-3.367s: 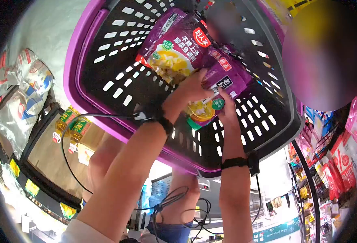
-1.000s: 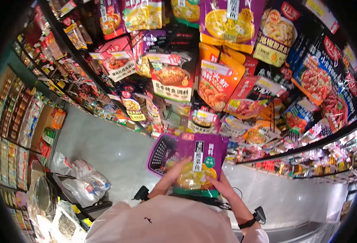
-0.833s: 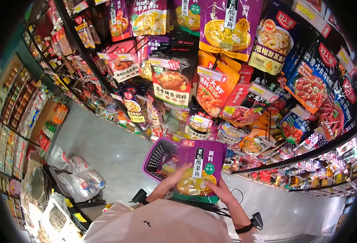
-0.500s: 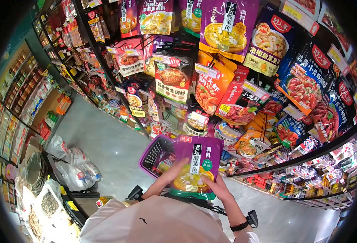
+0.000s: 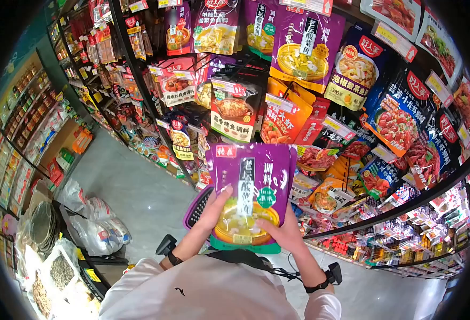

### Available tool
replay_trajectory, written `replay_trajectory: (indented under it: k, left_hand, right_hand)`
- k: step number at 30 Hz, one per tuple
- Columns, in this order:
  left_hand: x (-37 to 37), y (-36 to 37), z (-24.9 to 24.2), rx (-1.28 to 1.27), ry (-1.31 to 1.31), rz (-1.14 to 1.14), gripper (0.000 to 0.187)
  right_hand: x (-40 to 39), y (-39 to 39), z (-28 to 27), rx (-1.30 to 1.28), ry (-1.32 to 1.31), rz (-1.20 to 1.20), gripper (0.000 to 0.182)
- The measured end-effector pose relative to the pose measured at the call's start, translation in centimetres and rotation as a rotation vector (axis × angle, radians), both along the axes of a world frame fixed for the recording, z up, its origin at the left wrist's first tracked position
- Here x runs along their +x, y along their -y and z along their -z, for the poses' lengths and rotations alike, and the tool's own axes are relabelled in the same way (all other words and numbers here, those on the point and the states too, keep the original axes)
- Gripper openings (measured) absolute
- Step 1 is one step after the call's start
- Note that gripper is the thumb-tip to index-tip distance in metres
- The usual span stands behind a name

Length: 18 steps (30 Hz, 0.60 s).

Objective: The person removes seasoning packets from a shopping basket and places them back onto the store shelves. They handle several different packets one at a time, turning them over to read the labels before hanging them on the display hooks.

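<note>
A purple seasoning packet [image 5: 253, 165], printed with a bowl of yellow soup and a green band along its bottom, is held upright in front of my chest. My left hand [image 5: 213, 209] grips its left edge, thumb across the front. On the right edge my right hand [image 5: 285, 232] holds it the same way, thumb over the bowl picture. A second purple edge shows behind the front packet, so more than one may be in my hands. A purple plastic basket [image 5: 194, 211] is partly hidden behind the packet and my left forearm. The fingers behind the packet are out of sight.
A tall rack faces me, hung with seasoning pouches, among them a matching purple pouch [image 5: 305, 50] and a dark blue pouch [image 5: 352, 66]. Price tags [image 5: 283, 102] jut out from its hooks. White plastic sacks [image 5: 100, 221] and open bags of dry goods [image 5: 59, 272] stand at left.
Both hands have raised the purple packet upward and closer to the camera, and it now covers more of the basket. My view has tilted slightly, shifting the rack downward.
</note>
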<state>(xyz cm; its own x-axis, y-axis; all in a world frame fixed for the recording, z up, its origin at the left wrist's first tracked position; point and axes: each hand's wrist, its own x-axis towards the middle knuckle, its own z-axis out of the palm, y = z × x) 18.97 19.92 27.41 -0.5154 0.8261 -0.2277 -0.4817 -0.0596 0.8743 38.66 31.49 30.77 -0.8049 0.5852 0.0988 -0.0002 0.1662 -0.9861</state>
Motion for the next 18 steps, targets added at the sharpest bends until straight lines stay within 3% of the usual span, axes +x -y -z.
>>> replay_trajectory:
  k: [3, 7, 8, 13, 14, 17, 18]
  left_hand:
    - [-2.5, 0.1, -4.9, 0.066, 0.033, 0.09, 0.048]
    - [-7.3, 0.9, -7.1, 0.157, -0.086, 0.216, 0.059]
    - [-8.4, 0.7, -7.2, 0.194, -0.041, 0.182, 0.066]
    - [-13.5, 0.3, -9.0, 0.367, -0.041, 0.148, 0.063]
    - [-14.4, 0.2, -9.3, 0.387, -0.032, 0.128, 0.063]
    - [-17.5, -1.5, -9.2, 0.416, 0.131, 0.124, 0.056]
    - [-18.5, -1.8, -10.0, 0.391, 0.233, 0.181, 0.054]
  right_hand:
    - [-2.7, 0.0, -4.0, 0.071, -0.021, 0.012, 0.065]
    - [-6.5, 0.1, -9.4, 0.249, 0.021, 0.025, 0.07]
    - [-7.4, 0.4, -10.8, 0.278, 0.043, 0.031, 0.071]
    - [-12.6, 0.9, -14.8, 0.401, 0.061, 0.034, 0.079]
    - [-14.0, 0.0, -14.7, 0.534, 0.003, 0.037, 0.082]
    - [-17.3, -1.7, -16.8, 0.478, -0.128, -0.048, 0.064]
    - [-18.2, -2.0, -18.6, 0.347, -0.087, -0.033, 0.046]
